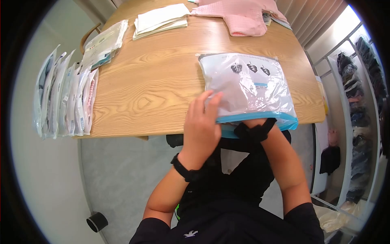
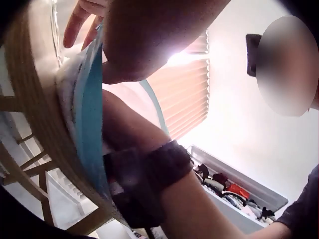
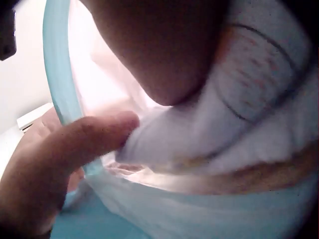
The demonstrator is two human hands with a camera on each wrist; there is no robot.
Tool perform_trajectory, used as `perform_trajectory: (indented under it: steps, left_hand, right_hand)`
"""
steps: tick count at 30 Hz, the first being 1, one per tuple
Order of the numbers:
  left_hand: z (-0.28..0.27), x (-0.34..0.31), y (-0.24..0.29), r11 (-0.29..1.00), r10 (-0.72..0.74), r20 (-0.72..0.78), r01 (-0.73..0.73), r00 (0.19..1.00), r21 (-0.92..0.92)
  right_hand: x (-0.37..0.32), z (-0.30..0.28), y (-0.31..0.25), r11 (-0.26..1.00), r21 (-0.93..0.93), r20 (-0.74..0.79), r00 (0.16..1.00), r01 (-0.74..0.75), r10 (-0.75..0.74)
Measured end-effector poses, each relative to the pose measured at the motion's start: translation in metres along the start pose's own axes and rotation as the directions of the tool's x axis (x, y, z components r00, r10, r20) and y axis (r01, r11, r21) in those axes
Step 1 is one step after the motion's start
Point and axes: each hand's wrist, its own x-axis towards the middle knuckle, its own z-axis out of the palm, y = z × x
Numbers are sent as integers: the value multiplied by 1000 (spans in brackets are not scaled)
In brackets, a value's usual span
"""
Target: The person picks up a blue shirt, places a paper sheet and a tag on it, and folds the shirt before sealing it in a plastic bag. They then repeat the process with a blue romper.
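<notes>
A clear plastic bag (image 1: 248,89) with a blue zip strip (image 1: 252,116) and dark leaf prints lies at the table's front edge, its mouth towards the body. My left hand (image 1: 202,126) pinches the mouth's left side, thumb inside and fingers outside, as the right wrist view shows. Up to the wrist, my right hand (image 1: 254,122) is inside the bag; its fingers are mostly hidden. White printed fabric (image 3: 249,74) fills the bag in the right wrist view, close against the shaded part of my right hand. I cannot tell whether that hand grips the fabric.
Several filled plastic bags (image 1: 67,97) stand in a row on the wooden table (image 1: 150,85) at left, with flat packs (image 1: 103,44) behind. Folded white cloths (image 1: 162,20) and pink clothing (image 1: 243,18) lie at the back. A shelf rack (image 1: 351,114) stands right.
</notes>
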Motion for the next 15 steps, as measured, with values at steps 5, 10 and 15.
perform_trajectory:
  steps: [5, 10, 15]
  left_hand:
    - [6, -16, 0, 998, -60, 62, 60, 996, 0]
    - [-2, -3, 6, 996, -76, 82, 79, 994, -34]
    - [-37, 41, 18, 988, 86, -4, -85, 996, 132]
  right_hand:
    - [-4, 1, -7, 1000, -20, -10, 1000, 7, -7]
    - [13, -36, -19, 998, 25, 571, 819, 56, -60]
    - [-17, -110, -95, 994, -109, -369, 929, -24, -18]
